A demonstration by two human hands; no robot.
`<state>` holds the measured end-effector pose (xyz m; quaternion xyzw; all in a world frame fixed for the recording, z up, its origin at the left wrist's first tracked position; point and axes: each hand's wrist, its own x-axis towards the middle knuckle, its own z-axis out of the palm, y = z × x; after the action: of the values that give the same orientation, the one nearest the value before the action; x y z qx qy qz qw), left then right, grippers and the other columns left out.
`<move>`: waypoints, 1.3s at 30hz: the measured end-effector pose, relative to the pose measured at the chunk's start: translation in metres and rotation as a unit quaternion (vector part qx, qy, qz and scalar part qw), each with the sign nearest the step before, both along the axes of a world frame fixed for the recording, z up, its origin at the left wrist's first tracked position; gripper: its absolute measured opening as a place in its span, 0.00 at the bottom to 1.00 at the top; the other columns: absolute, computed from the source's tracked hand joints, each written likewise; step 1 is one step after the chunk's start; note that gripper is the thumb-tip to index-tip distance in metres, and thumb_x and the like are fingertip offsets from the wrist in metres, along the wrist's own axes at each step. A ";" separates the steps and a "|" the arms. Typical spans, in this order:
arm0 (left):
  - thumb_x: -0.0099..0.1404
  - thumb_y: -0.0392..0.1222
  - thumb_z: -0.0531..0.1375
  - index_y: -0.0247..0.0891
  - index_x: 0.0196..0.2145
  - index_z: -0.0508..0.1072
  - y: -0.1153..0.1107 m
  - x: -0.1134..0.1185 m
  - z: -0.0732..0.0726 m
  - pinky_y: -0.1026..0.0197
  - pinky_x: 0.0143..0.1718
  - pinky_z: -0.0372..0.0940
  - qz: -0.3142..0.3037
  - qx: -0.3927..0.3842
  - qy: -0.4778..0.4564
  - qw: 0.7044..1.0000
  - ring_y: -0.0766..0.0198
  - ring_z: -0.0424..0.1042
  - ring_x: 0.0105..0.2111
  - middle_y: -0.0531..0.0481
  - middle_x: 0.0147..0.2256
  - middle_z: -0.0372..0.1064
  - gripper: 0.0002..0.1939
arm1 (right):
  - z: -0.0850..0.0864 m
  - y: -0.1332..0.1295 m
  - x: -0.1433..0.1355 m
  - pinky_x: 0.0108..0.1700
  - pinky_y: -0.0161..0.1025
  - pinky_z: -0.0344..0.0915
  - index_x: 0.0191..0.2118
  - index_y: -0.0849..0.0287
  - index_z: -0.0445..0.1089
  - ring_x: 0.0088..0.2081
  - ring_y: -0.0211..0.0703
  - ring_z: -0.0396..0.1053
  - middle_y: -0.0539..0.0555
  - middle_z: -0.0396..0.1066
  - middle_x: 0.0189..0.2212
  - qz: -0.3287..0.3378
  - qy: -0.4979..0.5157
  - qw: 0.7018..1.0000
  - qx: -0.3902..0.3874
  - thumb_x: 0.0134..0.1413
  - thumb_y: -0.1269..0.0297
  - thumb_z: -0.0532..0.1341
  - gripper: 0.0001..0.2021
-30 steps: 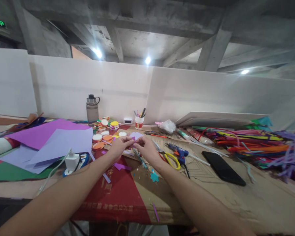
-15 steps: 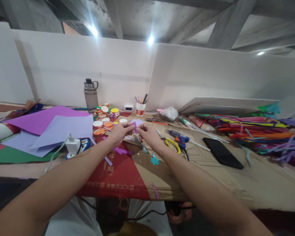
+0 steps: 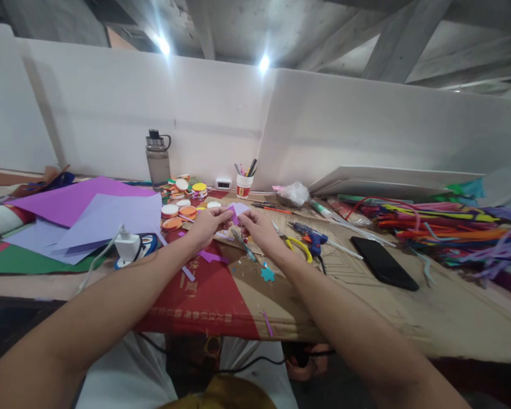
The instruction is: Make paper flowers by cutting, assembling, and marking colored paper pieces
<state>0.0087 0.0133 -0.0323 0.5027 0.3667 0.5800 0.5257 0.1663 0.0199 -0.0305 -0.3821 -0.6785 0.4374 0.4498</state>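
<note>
Between my two hands is a small piece of purple paper point(image 3: 234, 216), held above the cardboard. My left hand point(image 3: 210, 224) pinches its left side with thumb and forefinger. My right hand point(image 3: 256, 226) is closed at its right edge, fingertips pressed together. A pale lilac piece of paper point(image 3: 241, 208) shows just behind the fingertips; whether it lies on the table or is held too, I cannot tell. Below the hands lie scissors point(image 3: 246, 246), partly hidden, and a teal paper flower point(image 3: 267, 274). Purple scraps point(image 3: 213, 257) lie under my left wrist.
Left are large purple sheets point(image 3: 85, 199) and a power strip point(image 3: 141, 250). Round orange and white lids point(image 3: 188, 212), a bottle point(image 3: 157, 162) and a pen cup point(image 3: 244, 185) stand behind. Right are yellow-handled pliers point(image 3: 300, 250), a glue gun point(image 3: 315, 238), a phone point(image 3: 383, 264) and colourful strips point(image 3: 455, 233).
The view has tilted slightly. The purple paper between my fingers shows more of its face, and the fingertips have shifted a little around it. Things on the table stay where they were.
</note>
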 end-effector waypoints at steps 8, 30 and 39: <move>0.49 0.47 0.70 0.32 0.24 0.73 0.002 0.001 -0.002 0.67 0.25 0.56 0.003 0.020 -0.009 1.000 0.73 0.62 0.20 0.53 0.20 0.66 0.16 | -0.007 0.001 -0.001 0.24 0.33 0.58 0.27 0.58 0.65 0.20 0.34 0.61 0.47 0.66 0.20 -0.023 -0.035 0.998 0.041 0.50 0.57 0.61 0.10; 0.47 0.42 0.71 0.33 0.26 0.73 -0.003 0.006 -0.003 0.66 0.26 0.59 0.021 0.003 -0.048 0.999 0.71 0.66 0.21 0.52 0.21 0.70 0.13 | -0.007 -0.001 -0.006 0.22 0.32 0.54 0.27 0.59 0.64 0.18 0.30 0.58 0.44 0.63 0.17 0.033 0.098 0.989 -0.102 0.40 0.54 0.67 0.16; 0.45 0.39 0.72 0.32 0.25 0.72 -0.005 0.006 0.005 0.67 0.26 0.60 0.054 -0.032 -0.111 0.992 0.73 0.66 0.21 0.53 0.21 0.68 0.14 | 0.001 -0.001 -0.001 0.25 0.31 0.60 0.31 0.59 0.64 0.23 0.32 0.62 0.47 0.66 0.24 0.034 0.098 0.990 -0.098 0.47 0.48 0.62 0.18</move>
<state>0.0149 0.0081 -0.0277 0.3978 0.3515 0.6477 0.5465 0.1658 0.0192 -0.0300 -0.3563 -0.5976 0.5518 0.4598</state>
